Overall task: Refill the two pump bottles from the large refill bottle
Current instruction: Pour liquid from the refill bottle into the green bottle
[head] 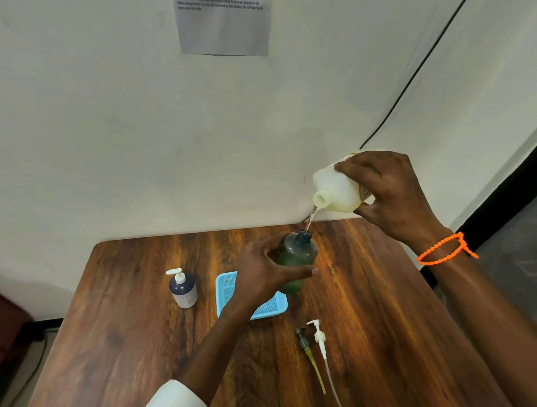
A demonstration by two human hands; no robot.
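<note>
My right hand grips the large white refill bottle, tipped with its open mouth down and to the left. A thin stream of liquid runs from it into the open neck of a dark translucent bottle with greenish liquid inside. My left hand holds that bottle upright above the table, just over the blue basket. A second dark bottle with a white pump fitted stands at the left. Two loose pump heads lie near the front: a dark one with a yellowish tube and a white one.
A shallow blue mesh basket sits on the wooden table under my left hand. A white wall with a printed sheet rises behind the table. A black cable runs down the wall at the right.
</note>
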